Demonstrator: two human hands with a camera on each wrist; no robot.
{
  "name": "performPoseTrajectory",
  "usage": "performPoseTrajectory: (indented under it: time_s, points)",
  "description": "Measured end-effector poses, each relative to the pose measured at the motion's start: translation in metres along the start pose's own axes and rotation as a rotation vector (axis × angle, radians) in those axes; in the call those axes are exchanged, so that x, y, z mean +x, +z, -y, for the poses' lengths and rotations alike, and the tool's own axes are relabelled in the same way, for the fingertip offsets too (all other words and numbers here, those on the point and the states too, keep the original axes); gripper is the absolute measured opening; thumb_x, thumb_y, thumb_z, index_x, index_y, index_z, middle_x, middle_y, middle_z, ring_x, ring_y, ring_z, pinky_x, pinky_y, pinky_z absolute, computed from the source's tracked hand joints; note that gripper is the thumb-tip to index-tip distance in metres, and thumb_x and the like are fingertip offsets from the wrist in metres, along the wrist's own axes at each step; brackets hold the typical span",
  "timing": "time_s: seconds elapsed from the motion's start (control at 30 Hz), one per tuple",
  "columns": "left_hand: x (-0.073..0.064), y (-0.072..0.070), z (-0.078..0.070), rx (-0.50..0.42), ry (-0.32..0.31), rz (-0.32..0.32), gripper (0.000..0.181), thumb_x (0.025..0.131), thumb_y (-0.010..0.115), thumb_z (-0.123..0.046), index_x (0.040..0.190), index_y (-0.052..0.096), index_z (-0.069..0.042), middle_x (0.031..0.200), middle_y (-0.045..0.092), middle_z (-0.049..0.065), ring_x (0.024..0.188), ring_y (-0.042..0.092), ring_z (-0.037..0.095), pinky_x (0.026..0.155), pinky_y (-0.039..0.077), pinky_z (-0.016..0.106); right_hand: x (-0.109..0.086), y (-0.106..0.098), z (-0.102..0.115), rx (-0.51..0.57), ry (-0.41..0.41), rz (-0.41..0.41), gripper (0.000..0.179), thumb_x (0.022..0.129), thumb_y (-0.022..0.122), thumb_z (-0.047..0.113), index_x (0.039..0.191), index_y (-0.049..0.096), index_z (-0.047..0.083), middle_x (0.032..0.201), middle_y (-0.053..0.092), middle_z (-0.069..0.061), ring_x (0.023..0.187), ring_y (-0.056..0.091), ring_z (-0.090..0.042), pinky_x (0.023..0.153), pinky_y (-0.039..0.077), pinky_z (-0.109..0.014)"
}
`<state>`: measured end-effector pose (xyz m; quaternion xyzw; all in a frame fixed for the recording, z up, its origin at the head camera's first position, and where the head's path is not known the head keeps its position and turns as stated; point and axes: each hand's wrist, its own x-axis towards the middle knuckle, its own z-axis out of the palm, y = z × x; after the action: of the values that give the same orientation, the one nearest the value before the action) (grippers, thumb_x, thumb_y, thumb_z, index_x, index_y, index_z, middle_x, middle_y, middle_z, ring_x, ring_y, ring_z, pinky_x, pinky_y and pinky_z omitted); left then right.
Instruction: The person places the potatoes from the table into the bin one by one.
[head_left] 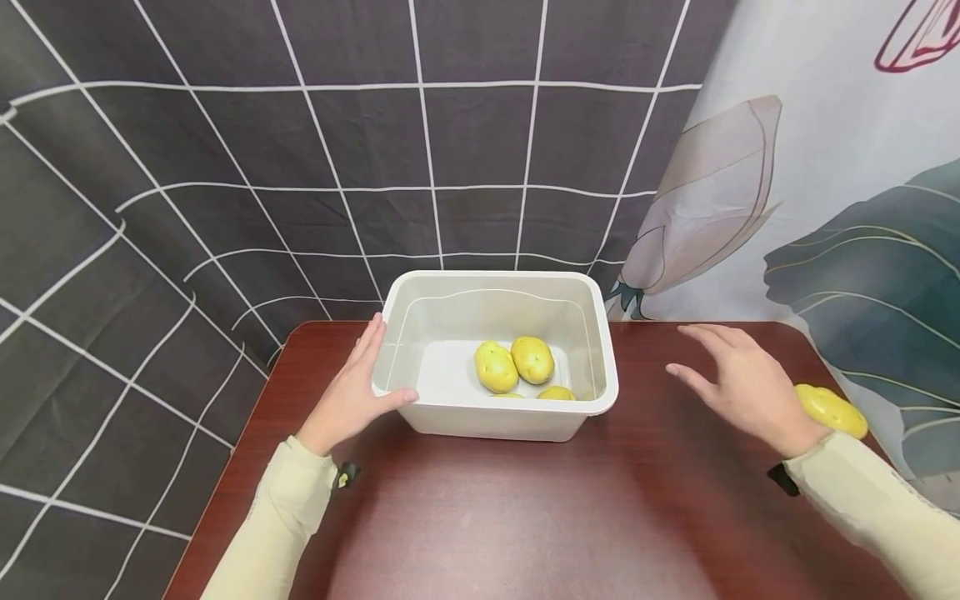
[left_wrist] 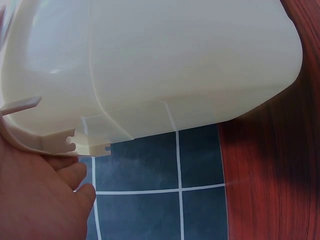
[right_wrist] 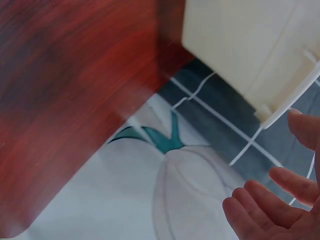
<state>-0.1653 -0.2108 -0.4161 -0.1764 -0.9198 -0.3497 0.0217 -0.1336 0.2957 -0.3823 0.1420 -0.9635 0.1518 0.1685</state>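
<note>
A white plastic bin (head_left: 495, 421) stands at the back of the table with several yellow potatoes (head_left: 497, 367) inside. Two show whole; others are partly hidden by the front wall. My left hand (head_left: 356, 385) rests against the bin's left end, fingers straight along the rim and thumb over the front corner. In the left wrist view, its fingers (left_wrist: 75, 175) lie just outside the rim. My right hand (head_left: 750, 387) hovers to the right of the bin, fingers spread and holding nothing. Another yellow potato (head_left: 831, 410) lies beyond the right wrist, partly covered by it.
The dark red wooden table (head_left: 495, 517) ends just behind the bin. A dark curtain with a white grid (head_left: 360, 142) hangs behind and to the left. A pale curtain with plant prints (head_left: 817, 183) hangs at the right.
</note>
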Motion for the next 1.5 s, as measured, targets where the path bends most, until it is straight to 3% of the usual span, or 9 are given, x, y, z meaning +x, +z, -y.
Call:
performPoseTrajectory:
  time_s: [0.27, 0.9, 1.3, 1.5]
  points:
    - [0.002, 0.001, -0.001, -0.004, 0.007, -0.001, 0.111, 0.082, 0.082, -0.041, 0.162, 0.012, -0.010, 0.169, 0.005, 0.000, 0.154, 0.011, 0.027, 0.115, 0.025, 0.060, -0.008, -0.002, -0.022, -0.024, 0.043, 0.015, 0.062, 0.082, 0.083, 0.024, 0.132, 0.059, -0.004, 0.128, 0.059, -0.030, 0.119, 0.050, -0.049, 0.093, 0.041, -0.068]
    - [0.002, 0.000, 0.000, -0.005, 0.002, 0.000, 0.112, 0.082, 0.079, -0.051, 0.162, 0.013, -0.010, 0.169, 0.007, 0.004, 0.153, 0.012, 0.027, 0.115, 0.026, 0.059, -0.027, -0.002, -0.061, -0.057, 0.120, 0.057, 0.063, 0.085, 0.081, 0.026, 0.132, 0.056, -0.007, 0.129, 0.055, -0.033, 0.119, 0.046, -0.052, 0.094, 0.038, -0.071]
    - [-0.001, 0.000, -0.003, -0.007, -0.010, 0.005, 0.112, 0.082, 0.080, -0.050, 0.162, 0.013, -0.009, 0.169, 0.005, 0.000, 0.154, 0.012, 0.027, 0.115, 0.027, 0.058, -0.041, 0.000, -0.096, -0.088, 0.180, 0.095, 0.063, 0.087, 0.077, 0.027, 0.132, 0.052, -0.011, 0.127, 0.052, -0.039, 0.113, 0.046, -0.058, 0.092, 0.035, -0.074]
    - [-0.001, -0.001, -0.004, -0.003, -0.010, 0.006, 0.112, 0.082, 0.079, -0.052, 0.162, 0.013, -0.010, 0.169, 0.006, 0.001, 0.154, 0.010, 0.026, 0.116, 0.026, 0.058, -0.047, -0.002, -0.111, -0.105, 0.212, 0.127, 0.070, 0.086, 0.079, 0.032, 0.132, 0.049, -0.012, 0.097, 0.061, -0.032, 0.098, 0.050, -0.054, 0.084, 0.040, -0.073]
